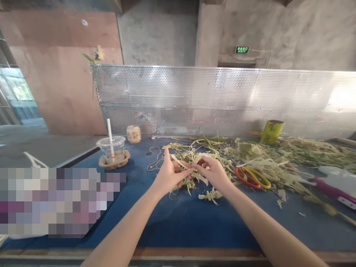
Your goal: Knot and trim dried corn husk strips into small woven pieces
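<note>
Two hands meet over the blue counter (pixel 178 222): the left hand (pixel 169 174) and the right hand (pixel 213 171) each have fingers pinched on a pale dried leaf strip (pixel 185 163), held just above a small heap of scraps. By the look of it the work is partway: a large pile of stalks (pixel 280 157) lies untouched to the right. One pair of scissors (pixel 252 177), one plastic cup (pixel 111 146), one yellow cup (pixel 272 131).

Scissors (pixel 253 177), a plastic cup (pixel 111 147) and a yellow cup (pixel 272 131) stand on the blue table (pixel 172 218).
</note>
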The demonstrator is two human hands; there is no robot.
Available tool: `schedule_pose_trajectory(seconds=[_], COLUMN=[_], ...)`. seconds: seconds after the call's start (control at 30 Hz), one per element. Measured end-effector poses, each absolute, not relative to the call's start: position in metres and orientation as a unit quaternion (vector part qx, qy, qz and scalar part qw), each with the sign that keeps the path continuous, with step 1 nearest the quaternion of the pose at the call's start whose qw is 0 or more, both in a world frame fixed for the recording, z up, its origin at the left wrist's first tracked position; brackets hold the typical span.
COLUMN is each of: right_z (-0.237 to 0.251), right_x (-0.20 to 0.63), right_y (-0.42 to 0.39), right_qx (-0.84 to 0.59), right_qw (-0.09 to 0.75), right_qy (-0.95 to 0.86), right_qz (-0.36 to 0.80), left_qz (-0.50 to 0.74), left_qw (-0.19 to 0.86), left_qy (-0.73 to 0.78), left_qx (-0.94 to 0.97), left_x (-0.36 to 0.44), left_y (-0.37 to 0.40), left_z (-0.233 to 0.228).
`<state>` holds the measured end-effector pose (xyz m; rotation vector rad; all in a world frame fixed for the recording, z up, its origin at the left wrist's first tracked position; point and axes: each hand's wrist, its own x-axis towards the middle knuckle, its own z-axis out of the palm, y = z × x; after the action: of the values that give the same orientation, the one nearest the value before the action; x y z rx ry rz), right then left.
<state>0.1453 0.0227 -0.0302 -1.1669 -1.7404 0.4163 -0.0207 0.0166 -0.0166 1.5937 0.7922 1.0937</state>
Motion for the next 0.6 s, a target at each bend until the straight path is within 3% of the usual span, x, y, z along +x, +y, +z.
schedule_pose_trajectory(seconds=[0.1,0.27,0.6], right_z=[-0.0269,-0.027,-0.0327], right_x=[0.1445,0.1417,0.1357], right_y=[0.0198,0.016,0.0189], right_qx=[-0.444,-0.44,-0.417], right_qw=[0.521,0.503,0.559], right_qy=[-0.699,-0.682,-0.616], right_qz=[0.207,0.297,0.365], left_qz=[0.465,0.469,0.449], left_qw=[0.503,0.491,0.504], left_qy=[0.355,0.353,0.317], left_qx=[0.636,0.643,0.666], left_x=[-0.0189,-0.0169,-0.0154], left_y=[0.0158,0.0149,0.0153], left_z=[-0.015,-0.0156,-0.0188])
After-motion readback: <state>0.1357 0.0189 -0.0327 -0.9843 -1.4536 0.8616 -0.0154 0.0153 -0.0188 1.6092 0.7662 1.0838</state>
